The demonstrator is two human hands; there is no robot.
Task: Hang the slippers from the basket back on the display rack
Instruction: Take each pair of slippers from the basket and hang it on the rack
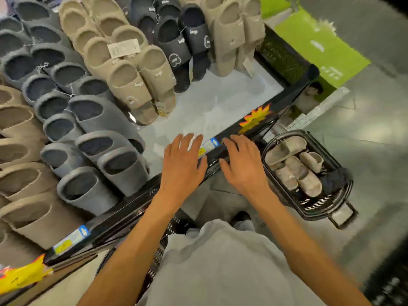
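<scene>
Head: left hand (pixel 183 161), right hand (pixel 244 165) spread empty; slippers (pixel 302 175) mostly lengthwise in basket (pixel 309 215)

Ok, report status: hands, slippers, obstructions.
Left hand and right hand open, empty, over shelf edge. Beige slippers in basket, right side. Nothing seen blocking the reach.

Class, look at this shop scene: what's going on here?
A person stands at a display rack full of hanging slippers. The left hand and right hand are both open and empty above its black front edge. The beige slippers lie in the basket on the floor to the right, not yet hung.
</scene>
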